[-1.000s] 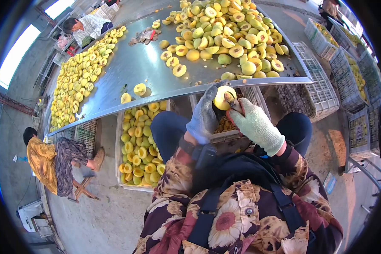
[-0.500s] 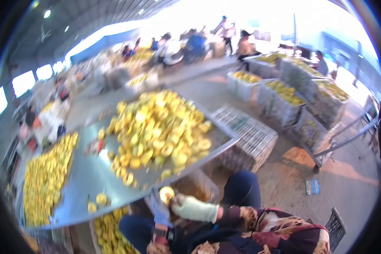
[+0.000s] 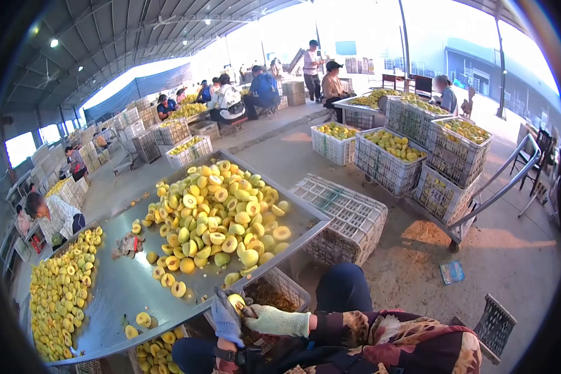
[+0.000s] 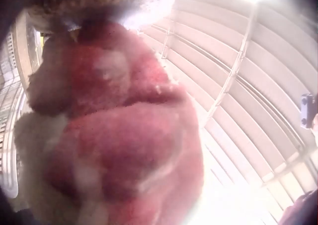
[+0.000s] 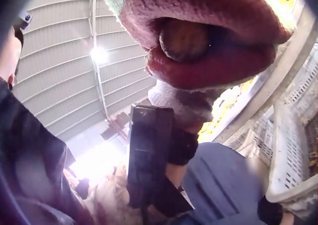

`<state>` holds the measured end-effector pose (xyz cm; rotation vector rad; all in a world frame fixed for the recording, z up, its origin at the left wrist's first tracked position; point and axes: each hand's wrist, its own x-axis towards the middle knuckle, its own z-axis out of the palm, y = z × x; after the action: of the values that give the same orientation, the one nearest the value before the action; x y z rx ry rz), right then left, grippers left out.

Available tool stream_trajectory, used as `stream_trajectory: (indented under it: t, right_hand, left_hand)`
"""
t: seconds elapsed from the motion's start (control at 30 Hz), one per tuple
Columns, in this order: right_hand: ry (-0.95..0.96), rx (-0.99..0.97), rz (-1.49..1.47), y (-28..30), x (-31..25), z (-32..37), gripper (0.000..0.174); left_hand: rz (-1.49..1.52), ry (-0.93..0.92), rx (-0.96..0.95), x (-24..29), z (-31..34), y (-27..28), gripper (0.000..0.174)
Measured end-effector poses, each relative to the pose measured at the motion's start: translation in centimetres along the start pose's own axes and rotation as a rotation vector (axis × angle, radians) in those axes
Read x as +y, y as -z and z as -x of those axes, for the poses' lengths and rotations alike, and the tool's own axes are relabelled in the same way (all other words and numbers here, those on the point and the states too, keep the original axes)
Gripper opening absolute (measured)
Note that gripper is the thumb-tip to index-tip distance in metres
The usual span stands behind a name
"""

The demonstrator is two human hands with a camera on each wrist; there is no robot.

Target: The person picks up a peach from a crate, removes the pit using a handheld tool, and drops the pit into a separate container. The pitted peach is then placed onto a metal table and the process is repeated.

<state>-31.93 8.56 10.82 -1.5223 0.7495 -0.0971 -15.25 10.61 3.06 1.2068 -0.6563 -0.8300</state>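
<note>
Just past the table's near edge, my left hand (image 3: 226, 321), in a blue-grey glove, holds a yellow peach (image 3: 236, 303) with its pale flesh facing up. My right hand (image 3: 277, 320), in a pale green glove with a red palm, is right beside the fruit. Its fingers curl round a tool whose rounded brown handle end (image 5: 183, 40) shows in the right wrist view. The tool's working end is hidden. Blurred red glove fabric (image 4: 119, 130) fills much of the left wrist view. Two peach halves (image 3: 143, 320) lie near the table edge.
The metal table (image 3: 121, 274) bears a heap of peaches (image 3: 218, 212) and a spread of halves (image 3: 62, 287). A crate with brown scraps (image 3: 271, 293) stands below my hands. An overturned crate (image 3: 343, 215), stacked full crates (image 3: 458, 153) and a trolley handle (image 3: 502, 181) are at the right.
The head view has swung up and to the right, bringing the hall, other people and stacked crates into view. Both hands stay together at the peach.
</note>
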Motion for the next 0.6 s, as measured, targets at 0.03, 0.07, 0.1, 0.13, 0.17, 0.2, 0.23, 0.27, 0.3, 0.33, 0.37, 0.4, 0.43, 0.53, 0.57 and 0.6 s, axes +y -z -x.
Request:
stream_trajectory:
  t: [0.03,0.07,0.1,0.13,0.17,0.2,0.23,0.27,0.3,0.33,0.37,0.4,0.43,0.53,0.57,0.6]
  right_hand:
    - [0.082,0.055,0.022,-0.2,-0.2,0.3,0.024]
    - [0.012,0.043,-0.021,-0.2,-0.9,0.7,0.024]
    - [-0.072,-0.181,-0.327,0.2,0.1,0.1,0.021]
    - [-0.219,-0.38,-0.601,0.6,1.2,-0.4,0.018]
    - [-0.638,-0.793,-1.34,1.7,1.7,-0.3,0.013]
    - [-0.607,-0.937,-1.491,2.2,1.3,-0.7,0.014]
    - [-0.249,-0.634,-1.226,2.0,0.9,-0.5,0.015]
    - [0.024,-0.217,-0.596,1.5,-0.7,1.1,0.016]
    - [0.044,-0.059,-0.437,1.2,-1.4,1.4,0.016]
    - [-0.046,-0.021,-0.51,1.0,-0.9,0.1,0.014]
    - [-0.086,-0.098,-0.608,1.5,-0.6,-0.5,0.014]
    - [-0.115,-0.158,-0.699,2.2,-0.4,-0.7,0.016]
    - [-0.11,-0.236,-0.77,2.5,0.0,-1.0,0.02]
    - [-0.025,-0.094,-0.593,3.1,-1.1,-0.1,0.024]
    - [0.04,0.031,-0.378,3.2,-1.5,0.0,0.026]
    - [0.076,0.192,-0.014,3.0,-1.8,-0.3,0.024]
  left_hand:
    - [-0.026,0.0,-0.03,-0.5,-0.5,0.7,0.055]
    - [-0.053,0.006,-0.055,-1.4,-0.8,1.3,0.055]
    - [0.065,0.061,-0.043,0.3,-0.1,0.2,0.059]
    - [0.184,0.113,-0.024,1.9,0.6,-0.8,0.063]
    - [0.196,0.171,-0.028,2.8,0.9,-1.1,0.064]
    - [0.344,0.205,-0.163,1.3,-0.8,0.2,0.054]
    - [0.005,-0.03,-0.32,-0.7,-0.9,2.0,0.049]
    - [-0.41,-0.343,-0.384,0.7,0.0,2.0,0.046]
    - [-0.69,-0.647,-0.358,2.1,0.9,1.9,0.044]
    - [-0.254,-0.375,-0.444,2.4,1.2,1.2,0.044]
    - [0.201,-0.117,-0.434,2.5,1.5,0.5,0.044]
    - [0.721,0.179,-0.403,2.6,1.6,0.1,0.045]
    - [0.701,0.187,-0.361,2.8,1.9,0.2,0.044]
    - [0.027,-0.191,-0.273,0.3,0.8,1.1,0.047]
    - [-0.234,-0.327,-0.276,1.1,0.9,0.9,0.048]
    - [-0.466,-0.464,-0.254,1.9,1.0,0.8,0.05]
